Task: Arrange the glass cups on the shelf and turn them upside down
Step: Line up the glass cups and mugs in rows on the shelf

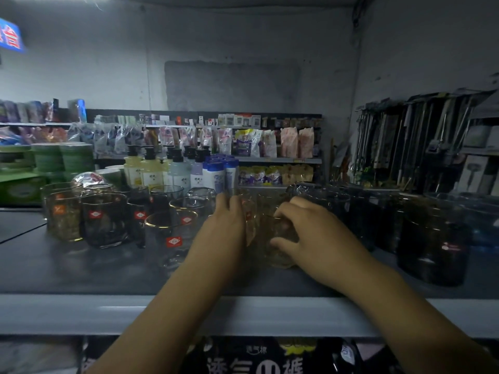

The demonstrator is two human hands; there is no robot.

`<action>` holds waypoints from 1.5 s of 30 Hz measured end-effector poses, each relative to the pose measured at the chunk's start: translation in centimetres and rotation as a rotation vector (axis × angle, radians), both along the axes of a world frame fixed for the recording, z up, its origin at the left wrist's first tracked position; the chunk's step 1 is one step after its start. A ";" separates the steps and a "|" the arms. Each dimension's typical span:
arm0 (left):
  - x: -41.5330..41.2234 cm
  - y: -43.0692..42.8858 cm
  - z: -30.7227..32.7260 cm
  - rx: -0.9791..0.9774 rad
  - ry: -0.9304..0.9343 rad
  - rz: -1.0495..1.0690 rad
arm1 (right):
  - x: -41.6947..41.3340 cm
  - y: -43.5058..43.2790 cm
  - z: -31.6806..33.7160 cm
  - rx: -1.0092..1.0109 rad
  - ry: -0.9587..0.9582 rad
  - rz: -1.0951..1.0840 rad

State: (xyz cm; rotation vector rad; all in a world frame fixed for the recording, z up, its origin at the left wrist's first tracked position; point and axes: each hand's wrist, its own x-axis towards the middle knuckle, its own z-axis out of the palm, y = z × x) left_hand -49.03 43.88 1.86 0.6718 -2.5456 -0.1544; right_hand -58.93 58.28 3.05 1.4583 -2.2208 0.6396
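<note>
Several clear glass cups with red labels stand on the dark shelf (pixel 54 265); one of them, a gold-rimmed cup (pixel 172 238), is at centre left. My left hand (pixel 229 225) rests against the left side of a clear glass cup (pixel 252 225) in the middle of the shelf. My right hand (pixel 310 233) grips a second clear cup (pixel 278 252) just in front and to the right of it, fingers curled over its rim and thumb on its side. Both cups are partly hidden by my hands.
Dark tinted glass cups (pixel 432 238) crowd the right side of the shelf. Pump bottles (pixel 151 168) and white bottles (pixel 218 174) stand behind the cups. Green stacked boxes (pixel 62 157) sit at the far left. The shelf's pale front edge (pixel 81 314) runs across below my arms.
</note>
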 end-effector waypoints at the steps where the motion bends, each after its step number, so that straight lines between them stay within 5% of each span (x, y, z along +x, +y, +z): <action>1: -0.3 -0.2 -0.1 0.000 -0.007 0.009 | -0.3 -0.2 0.0 0.002 -0.006 -0.005; 31: -1.3 -0.5 -0.8 -0.010 0.165 -0.058 | -0.7 -2.5 -2.1 0.003 0.108 -0.213; 40: 5.7 1.1 0.3 -0.041 0.440 -0.290 | 0.8 -1.4 -2.2 -0.151 0.133 0.031; 45: 13.0 -0.8 0.3 -0.118 0.540 -0.201 | 5.5 -3.8 -2.2 -0.248 0.006 0.214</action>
